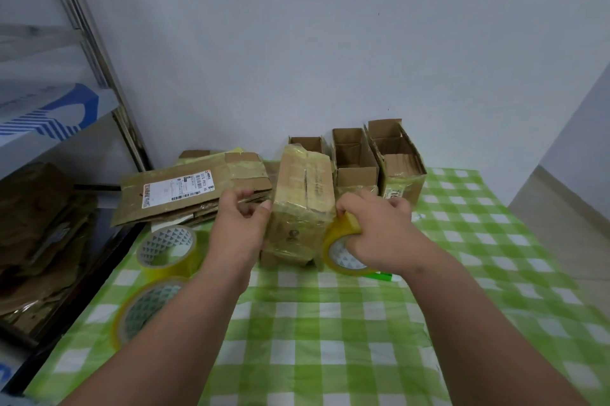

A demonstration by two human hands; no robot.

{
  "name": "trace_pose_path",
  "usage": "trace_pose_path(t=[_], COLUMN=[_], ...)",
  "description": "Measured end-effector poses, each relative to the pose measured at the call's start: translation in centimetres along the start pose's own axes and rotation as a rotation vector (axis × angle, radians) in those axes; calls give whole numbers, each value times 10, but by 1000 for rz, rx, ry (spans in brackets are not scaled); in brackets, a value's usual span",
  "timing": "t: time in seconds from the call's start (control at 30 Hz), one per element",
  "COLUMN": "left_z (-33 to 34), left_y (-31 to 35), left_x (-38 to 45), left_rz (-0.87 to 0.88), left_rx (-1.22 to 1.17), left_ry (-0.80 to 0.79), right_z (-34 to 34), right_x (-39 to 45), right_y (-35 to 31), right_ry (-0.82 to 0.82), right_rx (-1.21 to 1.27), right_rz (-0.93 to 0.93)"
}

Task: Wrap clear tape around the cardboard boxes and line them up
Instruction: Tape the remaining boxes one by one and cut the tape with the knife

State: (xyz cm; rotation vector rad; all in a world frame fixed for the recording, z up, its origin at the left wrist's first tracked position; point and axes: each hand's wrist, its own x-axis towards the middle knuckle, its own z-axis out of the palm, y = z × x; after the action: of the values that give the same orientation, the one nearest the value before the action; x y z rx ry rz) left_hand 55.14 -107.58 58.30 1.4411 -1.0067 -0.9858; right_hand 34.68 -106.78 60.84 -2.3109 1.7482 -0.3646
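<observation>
Wrapping in progress. Left hand (242, 224) steadies taped box (302, 204) at tabletop (330, 323) centre, fingers curled on its edge. Right hand (379, 227) fingers clamped on tape roll (340, 247) against box. Open boxes (355, 158) lined behind, apparently unsealed; flattened cardboard (185, 191) left.

Green-white checked tablecloth (330, 333), yellowish tape roll (341, 240), brown boxes (305, 194)
</observation>
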Motion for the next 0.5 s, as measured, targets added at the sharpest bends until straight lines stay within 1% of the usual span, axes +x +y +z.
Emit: trace_pose_path(t=[0.07, 0.23, 0.3, 0.37, 0.5], left_z=[-3, -19, -23, -28, -39], left_y=[3, 0, -1, -3, -9], left_x=[5, 16, 15, 15, 11], left_rz=[105, 172, 169, 139, 134], left_rx=[77, 336, 335, 276, 188], left_ry=[-46, -186, -207, -244, -349], right_z=[3, 14, 16, 18, 26], right_x=[3, 1, 2, 5, 8], right_y=[-6, -17, -18, -18, -20], right_ry=[-21, 19, 30, 41, 87], right_rx=[-33, 98, 124, 133, 69], right_rz=[1, -8, 2, 9, -9])
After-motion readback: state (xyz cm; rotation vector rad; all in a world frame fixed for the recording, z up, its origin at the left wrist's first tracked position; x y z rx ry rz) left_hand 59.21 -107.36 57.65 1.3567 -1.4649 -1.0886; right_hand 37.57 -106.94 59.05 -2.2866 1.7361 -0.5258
